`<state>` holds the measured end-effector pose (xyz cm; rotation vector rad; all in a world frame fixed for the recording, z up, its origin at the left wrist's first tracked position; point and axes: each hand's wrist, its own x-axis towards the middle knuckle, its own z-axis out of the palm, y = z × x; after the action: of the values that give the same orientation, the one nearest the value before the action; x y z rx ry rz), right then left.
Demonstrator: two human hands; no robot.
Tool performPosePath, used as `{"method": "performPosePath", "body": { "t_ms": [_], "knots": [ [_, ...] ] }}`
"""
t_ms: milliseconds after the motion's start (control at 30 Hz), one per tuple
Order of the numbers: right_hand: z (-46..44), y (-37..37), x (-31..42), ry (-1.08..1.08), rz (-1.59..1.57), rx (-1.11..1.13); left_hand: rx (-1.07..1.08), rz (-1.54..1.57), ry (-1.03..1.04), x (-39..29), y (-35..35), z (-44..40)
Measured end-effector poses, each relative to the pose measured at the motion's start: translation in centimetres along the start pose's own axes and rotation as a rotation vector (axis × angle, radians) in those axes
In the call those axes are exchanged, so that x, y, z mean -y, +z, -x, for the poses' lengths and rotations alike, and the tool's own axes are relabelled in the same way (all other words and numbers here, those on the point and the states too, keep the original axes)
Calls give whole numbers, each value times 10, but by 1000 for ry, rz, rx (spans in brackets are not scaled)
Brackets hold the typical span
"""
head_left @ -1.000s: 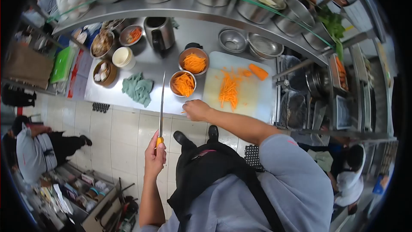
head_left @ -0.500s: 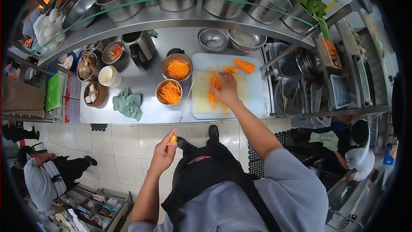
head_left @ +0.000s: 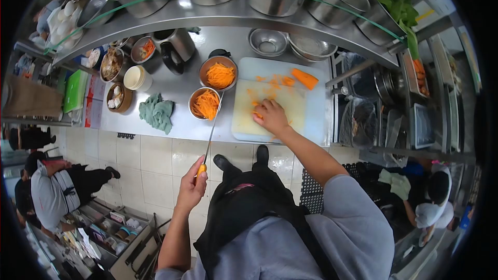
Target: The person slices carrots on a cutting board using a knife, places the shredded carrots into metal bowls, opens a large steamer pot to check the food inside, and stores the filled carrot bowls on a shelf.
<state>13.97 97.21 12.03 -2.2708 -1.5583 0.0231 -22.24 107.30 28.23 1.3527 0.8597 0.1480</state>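
Right hand [head_left: 272, 117] was drawn in low on the cutting board [head_left: 315, 109], its fingers bunched around carrot strips [head_left: 257, 116], with a little orange showing at the fingertips; how many strips it held was hidden. Half a second before, those strips had lain in a long loose heap, with the hand only spread over its right edge. Now the heap no longer stretched up the board, and mostly thin scraps [head_left: 280, 80] showed beyond the knuckles. Judging by this, the gathering was largely done, with the strips compact enough to lift together.

A thick carrot piece [head_left: 304, 79] lay uncut near the board's far right corner. Left hand [head_left: 192, 189] was wrapped firmly about the yellow handle of a knife [head_left: 212, 134]. Its blade, angled leftward in the earlier view too, had shifted across toward the bowls, its tip appearing between the front bowl [head_left: 194, 115] and the rear bowl [head_left: 235, 82]; contact could not be told. Both bowls, heaped with cut carrot, stood on the counter [head_left: 179, 85] just left of the board.
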Motion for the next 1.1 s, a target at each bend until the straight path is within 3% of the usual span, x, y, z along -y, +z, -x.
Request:
{"method": "performPosePath", "body": {
  "t_ms": [100,300,467,533,633,700,800,900,1100],
  "knots": [
    [-6,3,-12,-19,42,-73,-52,13,6,-2,0,4],
    [-35,-36,-4,30,-245,-168,-178,63,62,3,-21,25],
    [-91,-83,77,35,-428,-190,-316,117,55,5,-37,50],
    [-118,-79,116,-92,-503,-163,-361,139,48,12,-46,57],
    [-148,-44,156,-140,-464,-23,-400,169,48,23,-56,62],
    [-158,-6,166,-185,-307,214,-392,204,49,32,-63,65],
    [-158,21,165,-205,-126,368,-377,235,50,46,-75,68],
    [-164,-8,168,-206,-167,535,-380,234,51,51,-86,68],
    [-166,-32,174,-143,-110,466,-367,238,57,57,-113,61]
  ]
}}
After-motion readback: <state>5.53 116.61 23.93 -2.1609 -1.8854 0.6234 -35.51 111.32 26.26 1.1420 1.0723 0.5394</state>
